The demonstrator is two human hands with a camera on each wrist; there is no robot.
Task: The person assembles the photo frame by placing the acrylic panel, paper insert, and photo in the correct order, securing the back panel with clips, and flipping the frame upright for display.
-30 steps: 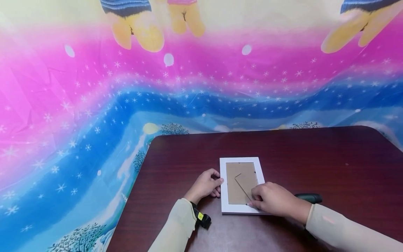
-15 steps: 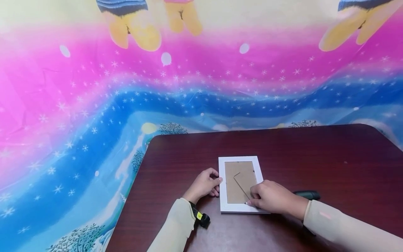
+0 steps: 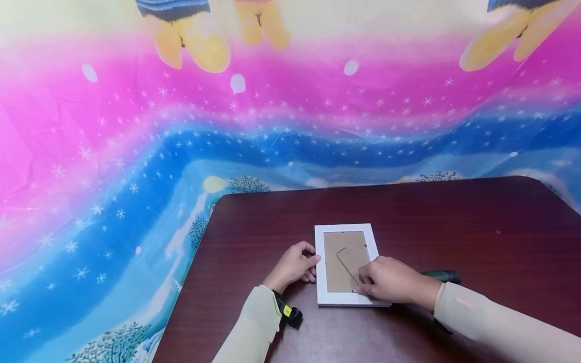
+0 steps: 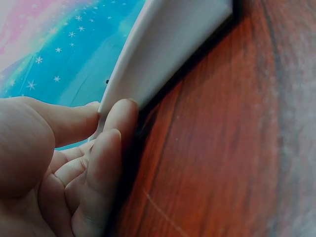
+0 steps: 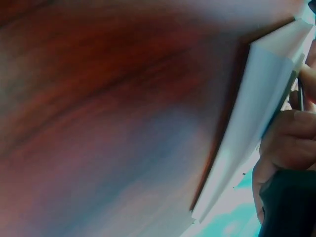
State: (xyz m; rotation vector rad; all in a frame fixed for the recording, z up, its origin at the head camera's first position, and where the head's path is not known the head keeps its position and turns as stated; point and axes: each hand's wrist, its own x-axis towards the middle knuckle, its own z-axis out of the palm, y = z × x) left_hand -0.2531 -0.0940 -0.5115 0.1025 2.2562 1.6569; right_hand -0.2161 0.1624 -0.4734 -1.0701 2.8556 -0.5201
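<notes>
A small yellow label (image 3: 287, 311) sits on the black wrist camera (image 3: 295, 318) on the left arm; any mark on it is too small to read. The white frame (image 3: 322, 282) lies flat on the dark red table (image 3: 408, 217), between the two hands. Its brown board (image 3: 335, 276) faces up, and a small dark clip (image 3: 365, 245) shows at the board's right edge. The left hand (image 3: 292, 265) pinches the frame's left side, with the thumb at the top edge and fingers against the side. The right hand (image 3: 394, 280) is over the bottom right part, and its thumb and finger pinch the low end of a thin bent stick (image 3: 347, 268). The stick slants up over the board and ends in a short bend. A dark green thing (image 3: 447, 276) is partly hidden behind the right wrist.

Since one second ago, very little is different. The left hand has stayed at the same spot on the frame. The right hand's knuckles are just a tiny bit higher, and the stick slants the same way.
</notes>
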